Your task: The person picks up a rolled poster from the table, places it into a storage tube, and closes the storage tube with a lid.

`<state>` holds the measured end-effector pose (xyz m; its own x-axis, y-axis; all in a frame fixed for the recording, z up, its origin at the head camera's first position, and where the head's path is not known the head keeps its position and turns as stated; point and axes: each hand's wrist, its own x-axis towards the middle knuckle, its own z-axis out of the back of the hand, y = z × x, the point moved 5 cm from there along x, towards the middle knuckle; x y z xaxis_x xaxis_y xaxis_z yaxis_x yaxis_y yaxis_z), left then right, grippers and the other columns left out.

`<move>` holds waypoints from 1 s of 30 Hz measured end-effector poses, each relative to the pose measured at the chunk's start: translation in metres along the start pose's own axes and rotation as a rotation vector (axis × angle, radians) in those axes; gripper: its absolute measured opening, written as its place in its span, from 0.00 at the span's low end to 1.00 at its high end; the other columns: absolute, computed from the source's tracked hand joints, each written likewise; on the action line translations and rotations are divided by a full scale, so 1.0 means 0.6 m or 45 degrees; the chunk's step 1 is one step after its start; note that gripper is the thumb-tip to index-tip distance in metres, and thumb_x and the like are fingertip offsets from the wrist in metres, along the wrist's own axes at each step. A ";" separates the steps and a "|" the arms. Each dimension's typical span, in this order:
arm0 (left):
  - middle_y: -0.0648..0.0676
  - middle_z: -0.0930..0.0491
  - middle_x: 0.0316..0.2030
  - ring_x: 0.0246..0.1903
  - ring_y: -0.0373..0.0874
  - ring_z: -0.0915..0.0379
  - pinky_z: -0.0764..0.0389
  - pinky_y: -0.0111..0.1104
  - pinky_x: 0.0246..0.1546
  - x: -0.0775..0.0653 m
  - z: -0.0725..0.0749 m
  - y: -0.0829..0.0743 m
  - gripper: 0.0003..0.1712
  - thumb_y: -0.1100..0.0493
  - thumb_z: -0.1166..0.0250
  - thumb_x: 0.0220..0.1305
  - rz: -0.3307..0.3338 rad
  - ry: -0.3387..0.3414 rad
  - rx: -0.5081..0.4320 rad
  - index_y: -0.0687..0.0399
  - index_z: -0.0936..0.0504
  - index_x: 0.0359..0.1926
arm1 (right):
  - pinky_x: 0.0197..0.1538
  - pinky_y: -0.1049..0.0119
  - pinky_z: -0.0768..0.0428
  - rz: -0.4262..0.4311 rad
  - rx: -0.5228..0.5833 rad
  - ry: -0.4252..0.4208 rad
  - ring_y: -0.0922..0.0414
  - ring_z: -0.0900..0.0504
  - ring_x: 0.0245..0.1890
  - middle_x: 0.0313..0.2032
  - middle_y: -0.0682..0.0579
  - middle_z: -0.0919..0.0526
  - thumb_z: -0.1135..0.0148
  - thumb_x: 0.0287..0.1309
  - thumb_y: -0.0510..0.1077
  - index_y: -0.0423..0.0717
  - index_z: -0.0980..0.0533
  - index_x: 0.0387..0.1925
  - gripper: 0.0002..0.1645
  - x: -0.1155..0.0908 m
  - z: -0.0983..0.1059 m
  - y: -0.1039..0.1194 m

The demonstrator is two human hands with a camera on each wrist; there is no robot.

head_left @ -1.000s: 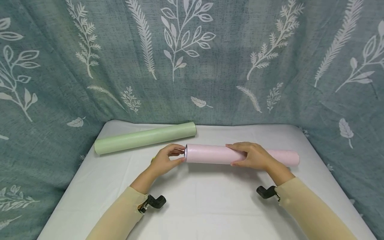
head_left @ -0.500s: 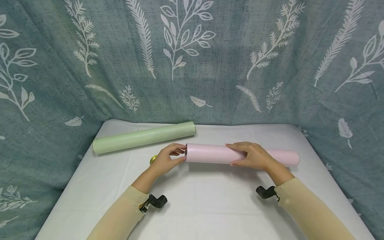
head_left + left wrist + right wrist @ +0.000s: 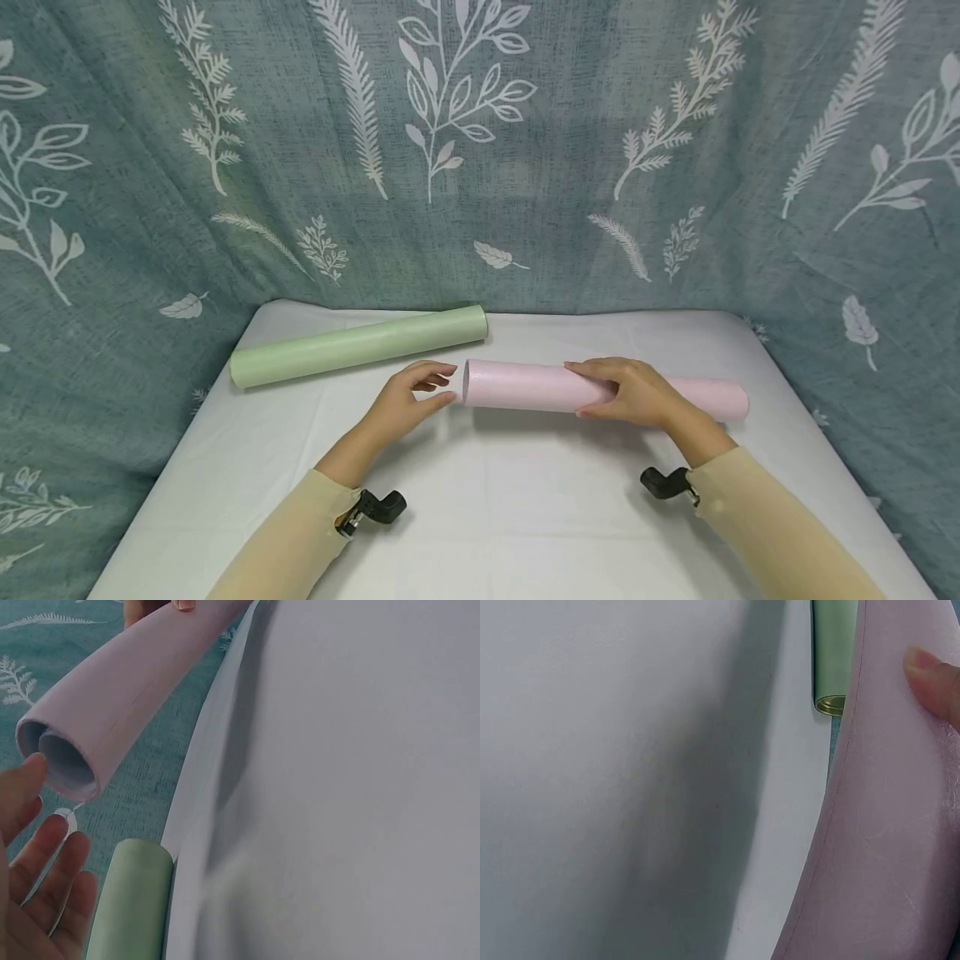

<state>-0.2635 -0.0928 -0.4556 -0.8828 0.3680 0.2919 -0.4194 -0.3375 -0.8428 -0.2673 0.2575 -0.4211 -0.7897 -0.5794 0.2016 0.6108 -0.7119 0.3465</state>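
Note:
A rolled-up pink mat [image 3: 517, 385] with a smooth, leather-like surface lies crosswise in the head view, its shadow falling on the cloth below. My right hand [image 3: 633, 392] grips it around the middle, thumb on the near side and fingers over the far side. Close to its left end, my left hand [image 3: 408, 402] is held with loosely spread fingers and nothing between them; a small gap parts the fingertips from the rim. In the left wrist view the open end of the pink mat [image 3: 112, 712] shows a grey-blue inner face and an overlapping inner edge.
Behind the hands, a rolled green mat [image 3: 360, 346] lies slantwise at the back left of the table; its end [image 3: 831, 703] looks gold inside. White cloth [image 3: 487, 500] covers the table. A patterned blue-green curtain [image 3: 555, 200] hangs around the back and sides.
My left hand has drawn back slightly to the left, away from the pink mat's end. A gold ring seen beside that hand earlier is out of sight now. My right hand keeps its grip.

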 end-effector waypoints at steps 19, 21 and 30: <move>0.55 0.23 0.60 0.59 0.51 0.27 0.27 0.47 0.62 -0.049 0.090 0.037 0.28 0.53 0.29 0.64 0.165 -0.034 0.114 0.50 0.22 0.64 | 0.61 0.45 0.26 -0.016 -0.014 0.003 0.46 0.23 0.62 0.60 0.52 0.19 0.23 0.46 0.65 0.61 0.25 0.67 0.45 -0.005 0.007 0.001; 0.57 0.24 0.61 0.60 0.53 0.28 0.28 0.48 0.62 -0.053 0.097 0.042 0.29 0.54 0.29 0.64 0.194 -0.027 0.129 0.51 0.23 0.64 | 0.61 0.45 0.25 -0.017 -0.011 0.001 0.46 0.23 0.62 0.60 0.53 0.19 0.22 0.46 0.65 0.61 0.25 0.67 0.45 -0.005 0.007 0.001; 0.63 0.24 0.60 0.60 0.60 0.29 0.28 0.52 0.60 -0.064 0.107 0.064 0.32 0.56 0.27 0.62 0.317 0.020 0.214 0.60 0.24 0.65 | 0.60 0.45 0.25 -0.013 -0.015 -0.009 0.46 0.23 0.62 0.59 0.52 0.19 0.21 0.45 0.62 0.60 0.24 0.66 0.44 -0.006 0.009 0.002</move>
<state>-0.2594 -0.1753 -0.4702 -0.9599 0.2692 0.0775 -0.2209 -0.5570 -0.8006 -0.2641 0.2609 -0.4168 -0.7964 -0.5693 0.2041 0.6031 -0.7226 0.3377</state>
